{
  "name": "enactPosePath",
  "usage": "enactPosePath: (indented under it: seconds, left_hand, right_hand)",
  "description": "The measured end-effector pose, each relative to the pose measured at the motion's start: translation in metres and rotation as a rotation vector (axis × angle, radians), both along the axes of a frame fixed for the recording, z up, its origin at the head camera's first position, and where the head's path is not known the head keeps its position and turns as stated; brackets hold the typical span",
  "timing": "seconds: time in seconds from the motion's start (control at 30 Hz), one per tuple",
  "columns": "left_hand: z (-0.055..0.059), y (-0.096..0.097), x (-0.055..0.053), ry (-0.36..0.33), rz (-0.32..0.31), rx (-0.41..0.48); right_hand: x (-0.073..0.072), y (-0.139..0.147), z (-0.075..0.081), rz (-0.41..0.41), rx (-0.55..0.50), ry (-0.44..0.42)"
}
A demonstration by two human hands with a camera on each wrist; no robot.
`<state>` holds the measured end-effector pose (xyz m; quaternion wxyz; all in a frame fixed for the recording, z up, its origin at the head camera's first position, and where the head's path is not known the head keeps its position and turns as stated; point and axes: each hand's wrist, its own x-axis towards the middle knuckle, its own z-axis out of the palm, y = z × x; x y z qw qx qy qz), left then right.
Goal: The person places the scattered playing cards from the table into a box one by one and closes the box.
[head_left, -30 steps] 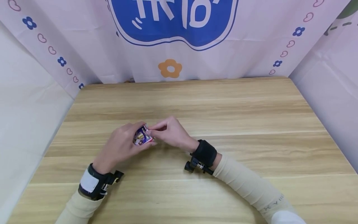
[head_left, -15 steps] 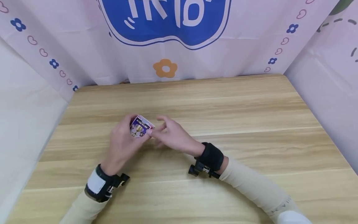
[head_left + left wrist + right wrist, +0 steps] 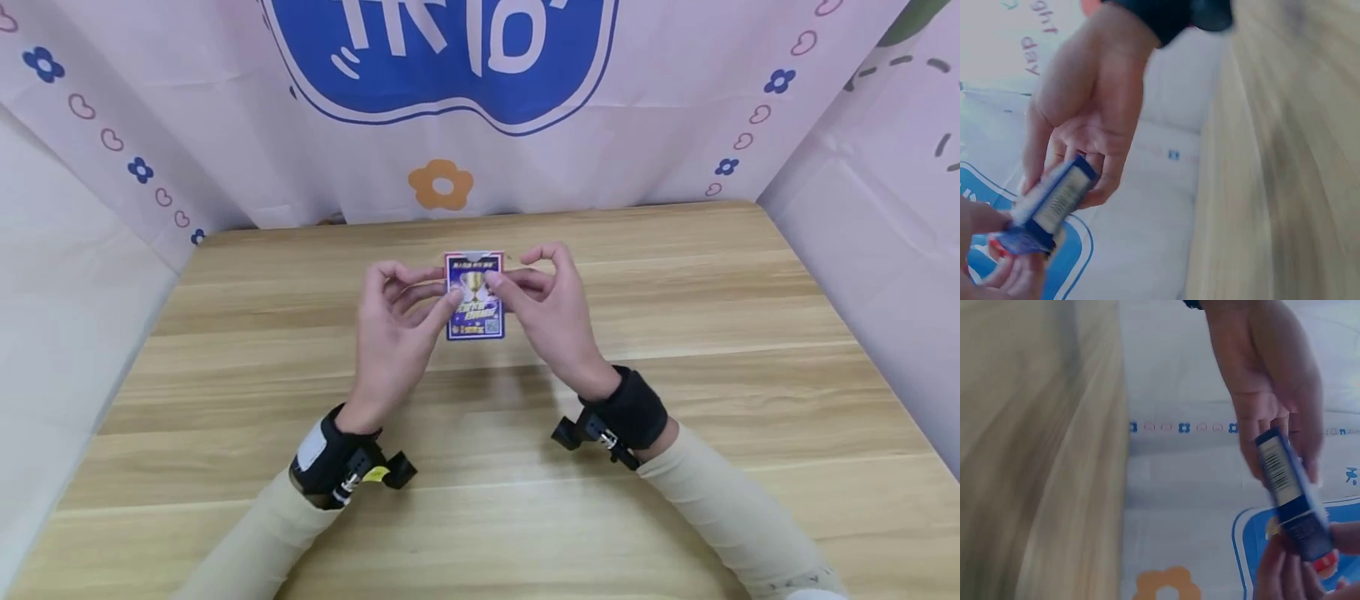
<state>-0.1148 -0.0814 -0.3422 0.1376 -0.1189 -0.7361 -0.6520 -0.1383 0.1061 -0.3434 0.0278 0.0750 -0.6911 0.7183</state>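
A small blue and purple card box (image 3: 476, 321), with a gold trophy and yellow lettering on its front, is held upright above the table in the head view. My left hand (image 3: 393, 329) pinches its left side, thumb on the front and fingers behind. The other side is pinched by my right hand (image 3: 558, 321) in the same way, its index finger raised off the box. A barcode shows on the narrow end of the box (image 3: 1055, 207) in the left wrist view. The back of the box is hidden in the head view.
Beneath both hands lies a wood-grain table (image 3: 480, 533). Behind it hangs a pale curtain (image 3: 570, 167) with a blue sign and an orange flower (image 3: 441, 184). White fabric walls (image 3: 82, 275) rise along the sides.
Both hands have moved up and to the right with the card box. The box, tilted before and partly covered by the left hand, now stands straight with its trophy front facing the head camera.
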Motion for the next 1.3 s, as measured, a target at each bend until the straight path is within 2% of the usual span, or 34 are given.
enactPosePath:
  seconds: [0.1, 0.2, 0.37, 0.53, 0.7, 0.87, 1.0, 1.1, 1.17, 1.3]
  left_hand:
    - [0.004, 0.009, -0.003, 0.029, -0.043, 0.107]
    - [0.005, 0.013, -0.003, 0.069, -0.087, 0.135]
    - [0.006, 0.014, -0.003, 0.119, -0.144, 0.111]
    - [0.009, 0.01, -0.003, 0.142, -0.2, 0.044]
    - [0.014, 0.001, -0.003, 0.131, -0.253, -0.011]
    - [0.017, -0.004, -0.004, 0.084, -0.305, -0.049]
    - [0.017, -0.004, -0.004, 0.04, -0.266, -0.04]
    - [0.015, -0.002, -0.003, 0.074, -0.203, -0.073]
    - [0.014, 0.0, -0.003, 0.146, -0.157, -0.162]
    - [0.009, 0.005, -0.002, 0.376, -0.06, -0.446]
  right_hand:
    - [0.002, 0.008, 0.001, -0.033, -0.014, 0.195]
    - [0.004, 0.015, 0.001, -0.046, -0.027, 0.312]
    - [0.009, 0.022, -0.001, -0.038, -0.076, 0.38]
    - [0.009, 0.027, 0.0, 0.039, -0.006, 0.454]
    - [0.006, 0.035, 0.005, 0.155, 0.071, 0.487]
    - [0.005, 0.041, 0.01, 0.229, 0.084, 0.521]
    - [0.004, 0.038, 0.011, 0.228, 0.102, 0.567]
    - [0.005, 0.034, 0.01, 0.189, 0.108, 0.541]
    - [0.008, 0.032, 0.01, 0.149, 0.112, 0.49]
    - [0.011, 0.029, 0.011, 0.097, 0.097, 0.352]
